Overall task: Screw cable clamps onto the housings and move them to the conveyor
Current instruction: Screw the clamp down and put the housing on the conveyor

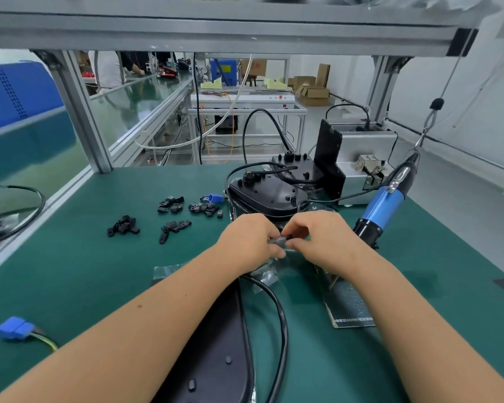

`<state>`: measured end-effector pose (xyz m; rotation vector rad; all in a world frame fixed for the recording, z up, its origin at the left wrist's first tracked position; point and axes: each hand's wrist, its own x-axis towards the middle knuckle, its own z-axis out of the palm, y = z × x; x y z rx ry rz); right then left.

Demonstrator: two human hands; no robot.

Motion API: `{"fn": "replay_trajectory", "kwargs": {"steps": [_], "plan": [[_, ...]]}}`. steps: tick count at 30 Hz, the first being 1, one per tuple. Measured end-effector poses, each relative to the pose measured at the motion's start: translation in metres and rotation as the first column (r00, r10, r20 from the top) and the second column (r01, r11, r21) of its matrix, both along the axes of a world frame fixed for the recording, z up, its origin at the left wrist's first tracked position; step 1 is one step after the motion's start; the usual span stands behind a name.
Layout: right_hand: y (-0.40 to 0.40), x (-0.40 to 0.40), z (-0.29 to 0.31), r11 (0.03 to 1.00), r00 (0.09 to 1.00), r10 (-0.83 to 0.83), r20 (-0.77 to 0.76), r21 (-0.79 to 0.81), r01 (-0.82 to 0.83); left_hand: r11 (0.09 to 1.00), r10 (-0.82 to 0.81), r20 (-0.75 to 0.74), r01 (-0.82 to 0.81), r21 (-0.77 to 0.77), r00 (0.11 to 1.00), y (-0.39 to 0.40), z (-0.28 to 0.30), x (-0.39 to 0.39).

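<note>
While both hands meet over the middle of the green table (70, 271), the left hand (249, 238) and right hand (320, 237) have fingers curled, pinching one small dark part (284, 238) between them; what it is cannot be told. A black housing (216, 344) with its cable (277, 309) lies at the near edge, under the forearms. Two more housings (269, 196) are stacked toward the far edge. Loose black cable clamps (175, 204) sit in small heaps left of centre. The blue screwdriver (386, 205) hangs tilted near the right edge. The conveyor (26, 158) runs along the left edge.
</note>
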<state>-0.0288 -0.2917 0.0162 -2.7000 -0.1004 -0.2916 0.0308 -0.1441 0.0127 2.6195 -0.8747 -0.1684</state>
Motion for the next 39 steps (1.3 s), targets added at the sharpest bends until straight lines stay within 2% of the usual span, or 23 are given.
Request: {"fn": "replay_trajectory", "kwargs": {"steps": [4,8,12,25,29,31,34,37,39], "plan": [[-0.003,0.001,0.003,0.997,1.0,-0.001,-0.029,0.074,0.003,1.0,0.009,0.02,-0.009,0.006,1.0,0.0,0.001,0.0],[0.001,0.002,0.005,1.0,1.0,-0.023,-0.005,0.004,0.023,1.0,0.005,0.021,-0.006,0.027,1.0,-0.001,0.001,0.0],[0.005,0.0,0.003,0.998,0.997,-0.063,0.046,-0.026,0.064,1.0,0.008,0.018,-0.007,-0.022,1.0,0.0,-0.001,0.002],[0.008,-0.009,-0.003,0.997,0.991,-0.078,0.112,-0.011,0.079,0.997,0.03,-0.003,-0.03,-0.072,1.0,0.0,-0.005,0.004],[0.009,-0.014,-0.001,0.997,0.991,-0.059,0.116,-0.043,0.064,0.999,0.03,0.012,-0.029,-0.03,0.999,0.001,-0.004,0.003],[0.011,-0.02,0.003,0.995,0.981,-0.087,0.173,0.06,0.078,0.999,0.033,0.002,-0.033,-0.019,0.999,0.002,-0.002,0.001],[0.018,-0.032,0.017,0.924,0.98,-0.146,0.132,0.372,0.087,0.999,0.004,-0.069,-0.007,-0.043,0.998,0.014,0.012,-0.003],[0.035,-0.044,0.032,0.777,0.999,-0.019,-0.033,0.628,0.036,0.994,-0.007,-0.08,-0.002,-0.11,0.997,0.048,0.037,-0.003],[0.052,-0.051,0.038,0.754,0.991,0.094,-0.1,0.657,-0.005,0.98,0.057,-0.061,-0.067,-0.187,0.997,0.079,0.046,-0.001]]}}
